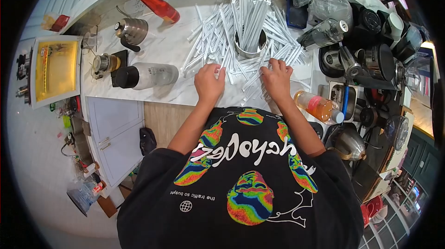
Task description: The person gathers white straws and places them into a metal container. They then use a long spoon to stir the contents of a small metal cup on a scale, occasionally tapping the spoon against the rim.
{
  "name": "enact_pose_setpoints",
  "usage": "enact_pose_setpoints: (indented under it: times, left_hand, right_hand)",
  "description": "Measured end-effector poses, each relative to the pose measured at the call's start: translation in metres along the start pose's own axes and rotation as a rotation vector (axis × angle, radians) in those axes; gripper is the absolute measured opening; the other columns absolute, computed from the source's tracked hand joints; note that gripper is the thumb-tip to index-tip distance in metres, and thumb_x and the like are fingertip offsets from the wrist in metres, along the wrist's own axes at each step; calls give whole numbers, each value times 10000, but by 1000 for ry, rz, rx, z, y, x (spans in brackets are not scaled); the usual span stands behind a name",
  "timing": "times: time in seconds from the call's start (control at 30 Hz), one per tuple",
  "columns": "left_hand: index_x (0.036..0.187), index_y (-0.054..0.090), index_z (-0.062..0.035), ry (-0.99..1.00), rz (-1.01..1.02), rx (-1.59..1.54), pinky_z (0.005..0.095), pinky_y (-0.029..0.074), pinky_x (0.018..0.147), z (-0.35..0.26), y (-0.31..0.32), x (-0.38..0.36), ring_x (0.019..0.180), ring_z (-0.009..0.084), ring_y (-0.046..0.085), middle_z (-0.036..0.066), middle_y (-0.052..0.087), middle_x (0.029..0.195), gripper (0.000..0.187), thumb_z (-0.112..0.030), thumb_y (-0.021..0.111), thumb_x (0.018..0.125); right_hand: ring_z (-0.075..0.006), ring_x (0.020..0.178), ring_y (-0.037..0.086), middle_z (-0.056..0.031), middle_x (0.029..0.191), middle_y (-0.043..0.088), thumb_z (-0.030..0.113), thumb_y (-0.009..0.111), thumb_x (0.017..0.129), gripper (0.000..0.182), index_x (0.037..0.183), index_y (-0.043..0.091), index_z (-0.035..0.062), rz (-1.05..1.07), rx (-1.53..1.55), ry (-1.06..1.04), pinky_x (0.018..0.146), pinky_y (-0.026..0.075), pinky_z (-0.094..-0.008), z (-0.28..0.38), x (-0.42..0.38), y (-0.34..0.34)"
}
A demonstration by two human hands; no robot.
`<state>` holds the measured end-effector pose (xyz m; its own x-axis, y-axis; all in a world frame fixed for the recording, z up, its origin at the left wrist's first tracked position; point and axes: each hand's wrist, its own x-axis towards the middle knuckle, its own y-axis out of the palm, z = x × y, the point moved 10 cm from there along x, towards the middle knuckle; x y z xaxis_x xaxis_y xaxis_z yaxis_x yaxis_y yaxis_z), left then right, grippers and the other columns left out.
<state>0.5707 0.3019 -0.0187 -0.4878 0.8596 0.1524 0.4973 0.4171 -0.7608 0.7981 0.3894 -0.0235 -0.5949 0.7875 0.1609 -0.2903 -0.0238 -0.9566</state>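
A loose pile of white paper-wrapped straws (pixel 214 38) spreads over the counter. Amid it stands a metal cup (pixel 248 53), with a bundle of wrapped straws (pixel 250 19) upright inside. My left hand (pixel 210 82) is at the pile's near left edge, its fingers curled inward. A straw end shows beside its thumb, but what lies within the fingers is hidden. At the near right side, my right hand (pixel 277 80) reaches over the straws with bent fingers and a gap between thumb and forefinger. Its fingertips are at the straws; no held straw can be made out.
Left of the pile are a clear bottle with black cap (pixel 155 74), a gooseneck kettle (pixel 133 31) and a red bottle (pixel 155 6). On the right stand an amber drink bottle (pixel 319 107), a dark clear bottle (pixel 324 33) and a metal pitcher (pixel 345 141).
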Motion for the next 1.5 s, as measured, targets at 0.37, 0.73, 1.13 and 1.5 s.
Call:
enact_pose_setpoints:
  times: [0.37, 0.73, 1.13, 1.5]
  left_hand:
    - [882, 736, -64, 222, -322, 18, 395, 497, 769, -63, -97, -6, 797, 280, 666, 78, 704, 845, 125, -122, 836, 836]
    - [902, 674, -24, 387, -604, -141, 366, 524, 777, -112, -187, 2, 829, 270, 658, 123, 693, 917, 168, 7, 812, 812]
    - [933, 656, -11, 556, -547, -233, 349, 513, 821, -171, -218, 46, 891, 225, 648, 107, 686, 960, 190, 3, 808, 820]
    - [917, 754, -55, 427, -198, -102, 371, 535, 772, -144, -78, 121, 810, 262, 691, 106, 721, 906, 195, -152, 877, 800]
  right_hand:
    - [-294, 1193, 550, -55, 1185, 640, 158, 793, 780, 261, 1035, 805, 211, -150, 110, -34, 996, 374, -532, 2, 1, -28]
    - [-267, 955, 630, -46, 931, 738, 99, 842, 834, 178, 990, 756, 96, -594, 353, 69, 904, 426, -416, -9, 37, -159]
    - [-289, 962, 678, -93, 935, 765, 152, 863, 833, 203, 988, 781, 50, -619, 631, 209, 866, 509, -406, -19, 101, -135]
    - [-270, 980, 693, -108, 967, 773, 221, 827, 874, 315, 1125, 783, 35, -355, 622, 347, 914, 516, -401, -38, 102, -72]
